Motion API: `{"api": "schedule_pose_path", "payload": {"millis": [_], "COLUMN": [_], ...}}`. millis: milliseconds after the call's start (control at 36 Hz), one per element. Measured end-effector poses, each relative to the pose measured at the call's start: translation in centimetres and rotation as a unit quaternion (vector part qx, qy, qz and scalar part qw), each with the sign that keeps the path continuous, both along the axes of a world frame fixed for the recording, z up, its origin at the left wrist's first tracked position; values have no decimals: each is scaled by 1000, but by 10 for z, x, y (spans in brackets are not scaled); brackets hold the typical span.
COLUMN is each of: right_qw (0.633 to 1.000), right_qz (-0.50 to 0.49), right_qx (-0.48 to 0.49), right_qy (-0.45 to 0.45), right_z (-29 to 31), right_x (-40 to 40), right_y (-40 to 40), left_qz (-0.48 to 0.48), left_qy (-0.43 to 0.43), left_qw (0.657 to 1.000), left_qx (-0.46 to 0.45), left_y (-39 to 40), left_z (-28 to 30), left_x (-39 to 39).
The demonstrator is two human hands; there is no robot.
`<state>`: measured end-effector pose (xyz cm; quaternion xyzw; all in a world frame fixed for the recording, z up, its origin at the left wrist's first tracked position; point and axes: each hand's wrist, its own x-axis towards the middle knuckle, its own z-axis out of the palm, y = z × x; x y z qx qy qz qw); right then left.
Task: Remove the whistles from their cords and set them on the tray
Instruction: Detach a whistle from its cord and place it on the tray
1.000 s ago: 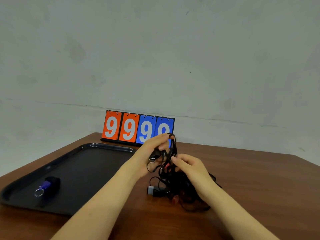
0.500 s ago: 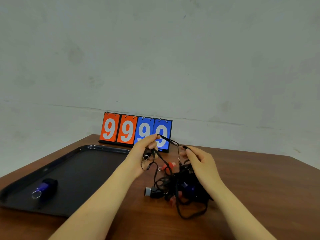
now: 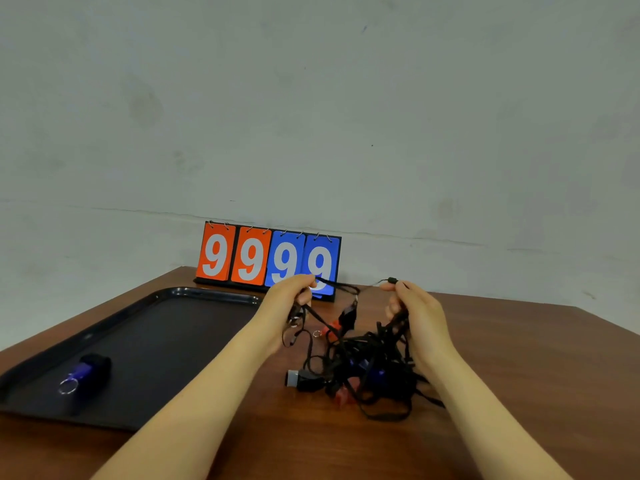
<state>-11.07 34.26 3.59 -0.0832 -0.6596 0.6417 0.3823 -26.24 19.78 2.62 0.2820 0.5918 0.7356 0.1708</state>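
Note:
A tangle of black cords (image 3: 367, 372) with several whistles lies on the wooden table, among them a black-and-grey whistle (image 3: 300, 379) and red ones (image 3: 343, 394). My left hand (image 3: 289, 306) pinches one black cord (image 3: 341, 286) and holds a small dark piece with a metal ring under its fingers. My right hand (image 3: 414, 313) pinches the same cord farther along, near a small black bead, and the cord stretches between the two hands above the pile. A blue-and-black whistle (image 3: 86, 372) with a key ring lies on the black tray (image 3: 166, 341) at the left.
A flip scoreboard (image 3: 268, 259) reading 9 9 9 9, two orange and two blue cards, stands at the table's far edge against a grey wall. The tray's right rim runs close to my left forearm.
My hands have drawn apart, the right one going right and up, so the cord is pulled out straight between them. The pile has loosened and spread a little.

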Motion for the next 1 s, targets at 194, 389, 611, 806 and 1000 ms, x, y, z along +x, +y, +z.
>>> {"api": "schedule_pose_path", "payload": {"millis": [194, 389, 611, 806, 1000], "right_qw": [985, 989, 983, 999, 998], "right_qz": [-3, 2, 53, 14, 54], "right_qx": [169, 144, -115, 18, 4], "right_qy": [-33, 9, 135, 23, -22], "right_z": [-5, -1, 11, 6, 2], "right_x": [-3, 0, 9, 5, 2], "right_y": [-16, -13, -1, -2, -13], "left_qz": [-41, -136, -139, -64, -106], "left_qy": [141, 112, 128, 131, 76], "left_qw": [980, 969, 965, 984, 984], "left_qx": [-133, -171, -182, -107, -121], "left_y": [16, 26, 19, 20, 20], "left_z": [-18, -29, -27, -18, -23], "left_x": [20, 21, 11, 6, 22]}}
